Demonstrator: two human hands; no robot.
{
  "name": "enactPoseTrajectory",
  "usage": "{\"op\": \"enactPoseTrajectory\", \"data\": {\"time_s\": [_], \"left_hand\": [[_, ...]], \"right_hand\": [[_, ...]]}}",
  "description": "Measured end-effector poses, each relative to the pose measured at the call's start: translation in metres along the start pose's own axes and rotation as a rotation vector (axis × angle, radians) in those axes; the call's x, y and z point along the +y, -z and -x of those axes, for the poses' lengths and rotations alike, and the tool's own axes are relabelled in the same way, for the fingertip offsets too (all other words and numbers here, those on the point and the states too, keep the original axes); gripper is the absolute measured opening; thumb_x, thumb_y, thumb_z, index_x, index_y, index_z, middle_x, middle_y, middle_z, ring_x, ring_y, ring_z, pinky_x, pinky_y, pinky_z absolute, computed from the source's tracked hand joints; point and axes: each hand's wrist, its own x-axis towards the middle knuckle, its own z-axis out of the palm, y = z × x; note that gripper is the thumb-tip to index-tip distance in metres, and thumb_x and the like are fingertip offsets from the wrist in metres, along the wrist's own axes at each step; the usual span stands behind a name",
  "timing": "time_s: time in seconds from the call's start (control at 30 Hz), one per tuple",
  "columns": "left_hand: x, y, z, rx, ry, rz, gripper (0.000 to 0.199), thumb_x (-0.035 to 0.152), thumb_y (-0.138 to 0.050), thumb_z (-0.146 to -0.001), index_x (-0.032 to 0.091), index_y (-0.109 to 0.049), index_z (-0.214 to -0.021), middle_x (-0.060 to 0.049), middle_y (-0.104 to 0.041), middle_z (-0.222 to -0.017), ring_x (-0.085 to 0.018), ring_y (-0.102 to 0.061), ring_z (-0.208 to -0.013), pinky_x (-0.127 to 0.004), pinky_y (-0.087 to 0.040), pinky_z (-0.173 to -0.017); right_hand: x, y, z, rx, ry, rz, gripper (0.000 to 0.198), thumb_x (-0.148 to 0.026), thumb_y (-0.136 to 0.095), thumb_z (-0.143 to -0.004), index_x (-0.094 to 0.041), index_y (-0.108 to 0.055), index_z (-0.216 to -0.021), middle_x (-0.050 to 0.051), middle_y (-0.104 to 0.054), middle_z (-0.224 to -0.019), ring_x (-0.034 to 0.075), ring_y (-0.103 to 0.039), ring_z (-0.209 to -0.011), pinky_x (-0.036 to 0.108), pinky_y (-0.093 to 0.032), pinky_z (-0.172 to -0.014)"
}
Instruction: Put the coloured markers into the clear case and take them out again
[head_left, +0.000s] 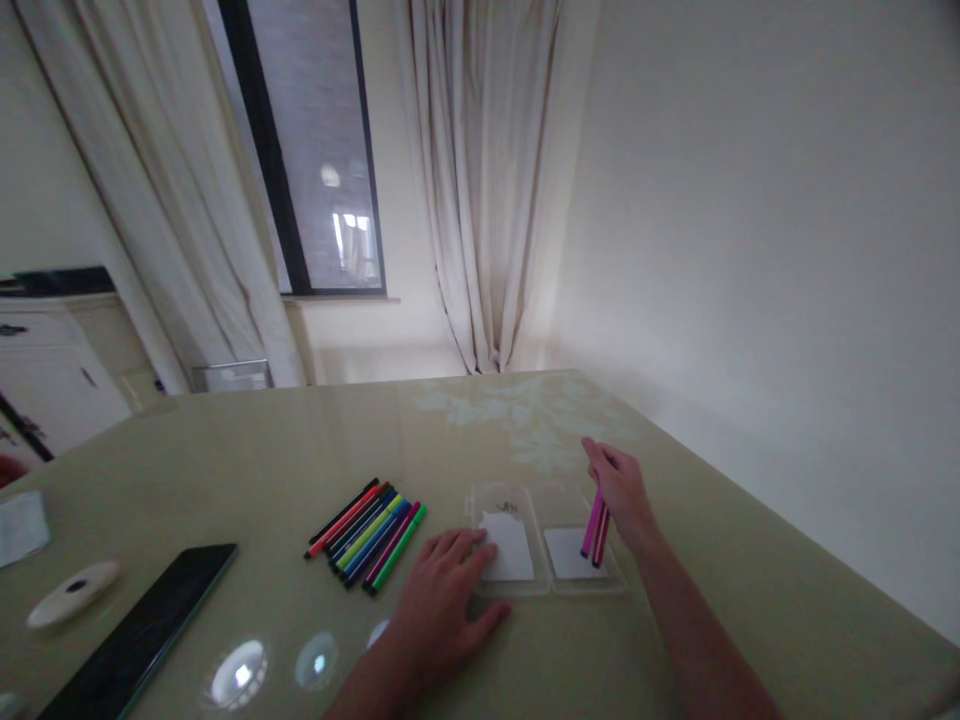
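Observation:
My right hand [621,490] is closed around two felt-tip pens [595,528], one magenta and one dark red, which point downward over the right half of a clear plastic case [544,590]. The case lies unfolded on the table, with a white paper [507,546] in its left half and another white paper [564,553] in its right half. My left hand [448,590] rests at the left edge of the case, fingers spread, holding nothing. Left of it lies a row of several coloured felt-tip pens [367,532], side by side at a slant.
A black tablet or phone [142,630] lies at the front left of the table [262,450], beside a white oval object [73,594]. A tissue packet [21,527] sits at the far left. The wall [750,300] runs along the table's right edge; curtains [487,200] hang behind it.

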Motion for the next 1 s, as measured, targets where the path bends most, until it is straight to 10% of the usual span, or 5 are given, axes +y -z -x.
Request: {"op": "enactPoseTrajectory", "data": {"time_s": [0.23, 0.43, 0.77, 1.0], "left_hand": [[0.002, -0.001, -0.002, 0.124, -0.023, 0.016, 0.084, 0.062, -0.063, -0.089, 0.021, -0.034, -0.157, -0.015, -0.043, -0.159, -0.034, -0.042, -0.143, -0.053, -0.036, -0.119], [0.001, -0.013, -0.009, 0.184, 0.01, -0.124, 0.051, 0.034, -0.047, -0.104, 0.023, -0.039, -0.153, -0.013, -0.064, -0.135, -0.026, -0.063, -0.119, -0.044, -0.049, -0.106], [-0.02, 0.01, -0.008, 0.177, 0.299, -0.472, 0.057, -0.004, -0.035, -0.092, 0.015, -0.048, -0.145, -0.013, -0.068, -0.121, -0.022, -0.067, -0.107, -0.033, -0.054, -0.091], [-0.015, 0.02, -0.006, 0.089, 0.447, -0.493, 0.032, 0.017, -0.048, -0.097, 0.013, -0.063, -0.125, -0.013, -0.069, -0.111, -0.026, -0.065, -0.101, -0.037, -0.052, -0.085]], "right_hand": [[-0.024, -0.055, 0.042, -0.107, -0.057, -0.122, 0.059, -0.073, -0.048, -0.091, -0.024, -0.044, -0.059, -0.004, -0.04, -0.053, 0.013, -0.038, -0.05, 0.027, -0.031, -0.048], [-0.034, -0.096, 0.083, -0.362, -0.049, -0.173, 0.057, -0.075, -0.046, -0.092, -0.024, -0.047, -0.066, -0.003, -0.046, -0.057, 0.015, -0.046, -0.054, 0.026, -0.038, -0.049], [-0.026, -0.085, 0.075, -0.517, 0.004, -0.023, 0.04, -0.059, -0.051, -0.095, -0.021, -0.064, -0.095, 0.005, -0.07, -0.089, 0.019, -0.065, -0.076, 0.029, -0.049, -0.067], [-0.024, -0.084, 0.075, -0.549, 0.102, 0.079, 0.028, -0.045, -0.055, -0.096, -0.02, -0.067, -0.093, 0.004, -0.072, -0.087, 0.018, -0.064, -0.078, 0.029, -0.046, -0.07]]}}
